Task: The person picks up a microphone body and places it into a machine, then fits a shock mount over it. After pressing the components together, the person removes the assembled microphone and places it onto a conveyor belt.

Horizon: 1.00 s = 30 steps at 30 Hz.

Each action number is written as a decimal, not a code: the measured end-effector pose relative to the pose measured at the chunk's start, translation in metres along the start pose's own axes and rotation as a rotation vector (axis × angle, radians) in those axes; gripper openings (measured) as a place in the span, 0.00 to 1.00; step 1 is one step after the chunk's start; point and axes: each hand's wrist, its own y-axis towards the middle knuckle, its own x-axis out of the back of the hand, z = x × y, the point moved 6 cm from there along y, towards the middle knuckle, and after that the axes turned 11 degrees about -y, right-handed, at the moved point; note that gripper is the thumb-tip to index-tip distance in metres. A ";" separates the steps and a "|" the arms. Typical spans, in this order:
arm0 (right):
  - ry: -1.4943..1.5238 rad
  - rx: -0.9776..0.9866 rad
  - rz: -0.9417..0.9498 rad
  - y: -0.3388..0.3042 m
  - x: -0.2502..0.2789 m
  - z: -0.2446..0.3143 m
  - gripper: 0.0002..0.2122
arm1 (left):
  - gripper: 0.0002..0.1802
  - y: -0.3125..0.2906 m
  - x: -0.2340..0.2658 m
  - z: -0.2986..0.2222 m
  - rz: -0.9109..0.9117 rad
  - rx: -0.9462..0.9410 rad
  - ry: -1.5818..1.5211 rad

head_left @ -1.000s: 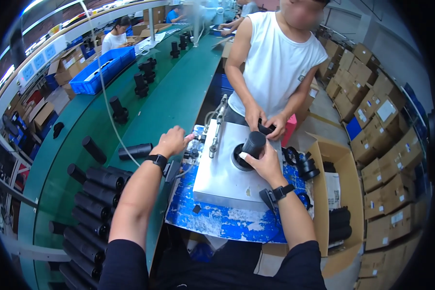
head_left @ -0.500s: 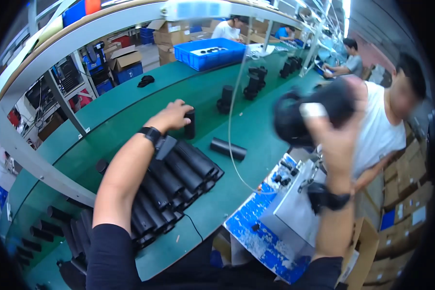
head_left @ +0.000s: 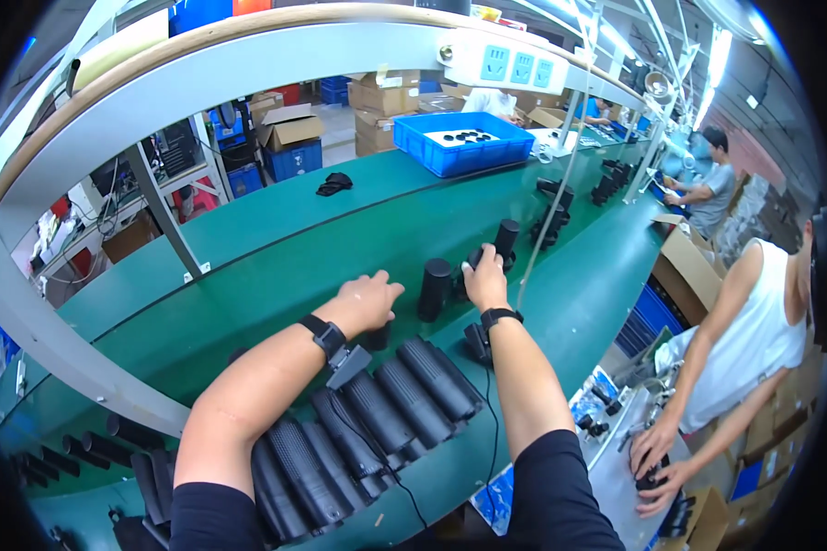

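Observation:
My left hand (head_left: 368, 301) is over the green bench with its fingers stretched forward. Just beneath it stands a short black tube (head_left: 378, 337), its top hidden by the hand. To the right is my right hand (head_left: 489, 278), its fingers closed on a round black part (head_left: 474, 261) low over the bench. One upright black cylinder (head_left: 435, 289) stands between my hands, and another black cylinder (head_left: 508, 237) rises just beyond the right one. Below my forearms lies a row of black ribbed tubes (head_left: 377, 413), side by side. Both wrists wear black straps with small devices.
A blue bin (head_left: 464, 156) with small black parts stands on the far side. Black assemblies (head_left: 556, 211) line the bench toward the back right. A dark cloth (head_left: 334, 184) lies ahead. At right, a co-worker's hands (head_left: 662, 473) work at a metal surface. A white frame (head_left: 92, 390) curves along the left.
My right hand has come down and left from high on the right, bringing the black part to the bench. My left hand's fingers have loosened from the upright tube. The view has shifted.

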 end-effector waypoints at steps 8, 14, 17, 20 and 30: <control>0.030 0.084 -0.062 0.001 0.017 0.020 0.29 | 0.23 -0.006 0.008 0.025 -0.127 -0.020 -0.122; 0.023 0.390 0.277 -0.021 0.009 0.044 0.31 | 0.22 -0.004 0.059 0.018 -0.418 0.006 -0.436; 0.208 0.404 0.108 -0.003 0.035 0.028 0.31 | 0.21 0.006 0.034 0.014 -0.272 0.040 -0.869; 0.307 0.364 -0.102 0.011 0.118 0.043 0.28 | 0.22 0.014 0.004 -0.018 -0.123 0.000 -0.990; -0.517 0.466 0.350 -0.037 0.017 -0.020 0.13 | 0.27 0.078 -0.096 -0.117 0.259 -0.162 -0.561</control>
